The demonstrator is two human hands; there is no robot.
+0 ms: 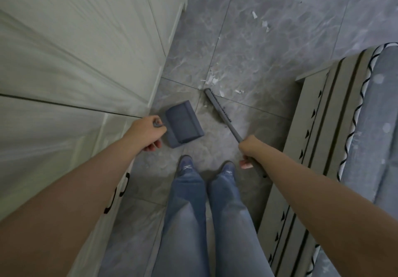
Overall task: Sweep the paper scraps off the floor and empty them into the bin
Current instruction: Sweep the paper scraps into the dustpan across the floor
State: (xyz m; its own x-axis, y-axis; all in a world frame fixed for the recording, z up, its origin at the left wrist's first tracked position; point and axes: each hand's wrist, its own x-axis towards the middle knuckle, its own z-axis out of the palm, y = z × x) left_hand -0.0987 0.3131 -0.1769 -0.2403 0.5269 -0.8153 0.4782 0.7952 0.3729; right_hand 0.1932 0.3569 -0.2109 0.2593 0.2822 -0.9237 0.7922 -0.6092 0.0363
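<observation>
My left hand [148, 132] grips the handle of a dark grey dustpan [184, 124], which hangs just above the grey tiled floor [247, 46] in front of my feet. My right hand [249, 149] is closed around the handle of a grey broom [217, 106]; its head points away from me toward a small cluster of white paper scraps [212, 79]. More scraps [263, 21] lie scattered farther off, toward the top right. No bin is in view.
A white wardrobe [75, 57] with black handles runs along the left. A bed frame [318, 126] with a grey mattress stands on the right. My legs and blue shoes [186, 166] are between them on the narrow floor strip.
</observation>
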